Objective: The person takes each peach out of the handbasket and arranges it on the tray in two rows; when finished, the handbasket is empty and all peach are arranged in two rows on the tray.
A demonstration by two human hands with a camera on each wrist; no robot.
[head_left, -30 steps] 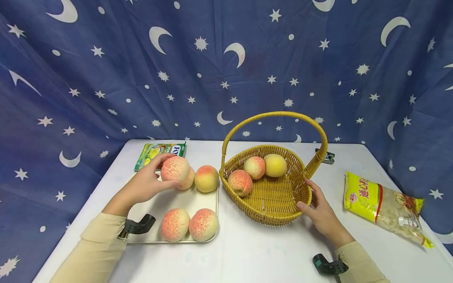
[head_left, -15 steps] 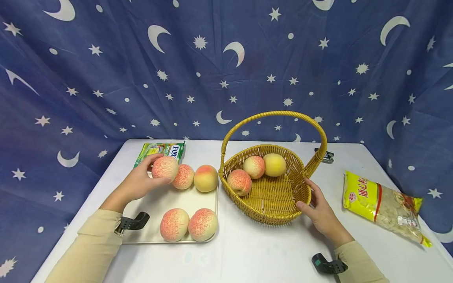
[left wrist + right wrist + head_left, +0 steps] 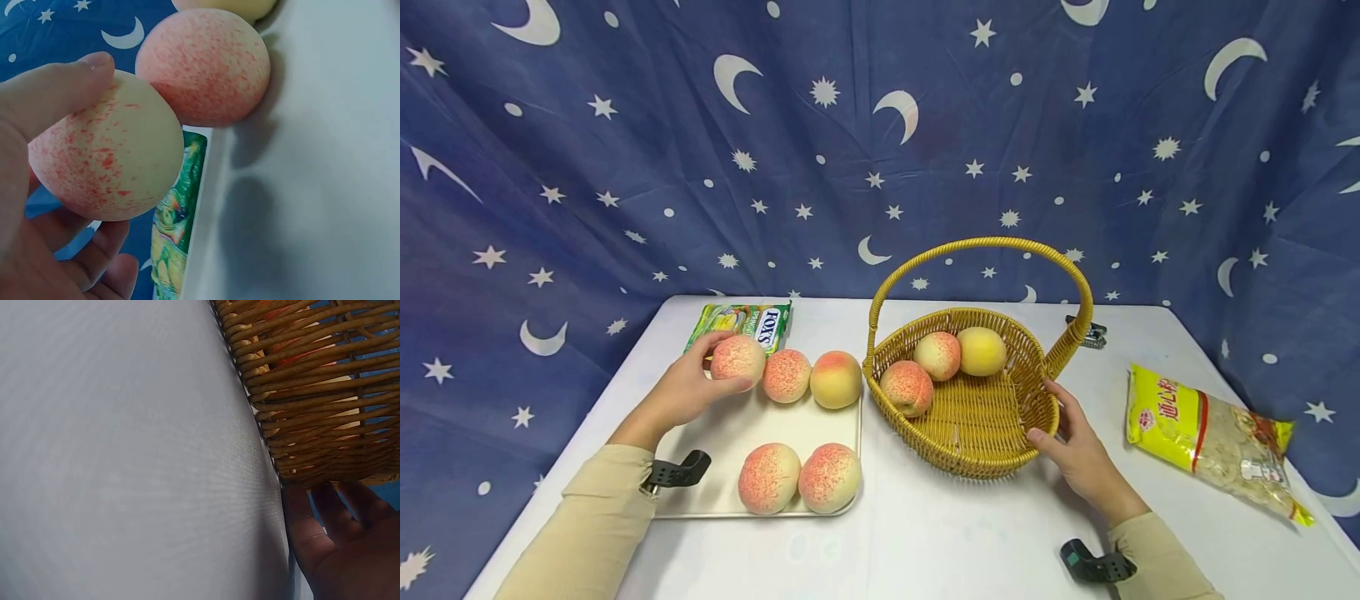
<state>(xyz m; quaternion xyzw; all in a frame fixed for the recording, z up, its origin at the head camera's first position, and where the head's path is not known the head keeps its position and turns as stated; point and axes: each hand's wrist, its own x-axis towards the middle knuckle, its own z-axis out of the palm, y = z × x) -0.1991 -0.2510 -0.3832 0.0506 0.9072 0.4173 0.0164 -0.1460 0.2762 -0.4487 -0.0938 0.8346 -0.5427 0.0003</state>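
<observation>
Left hand [image 3: 683,390], fingers [image 3: 115,236] curled round a peach [image 3: 739,362], has shifted left, apparently positioning it at the tray's [image 3: 786,422] far edge; right hand [image 3: 1082,457] grips the basket [image 3: 973,417].

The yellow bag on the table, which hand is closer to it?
Right. The right hand holds the edge of the basket, left of the yellow bag. The left hand is farther, beyond the basket, holding a peach.
</observation>
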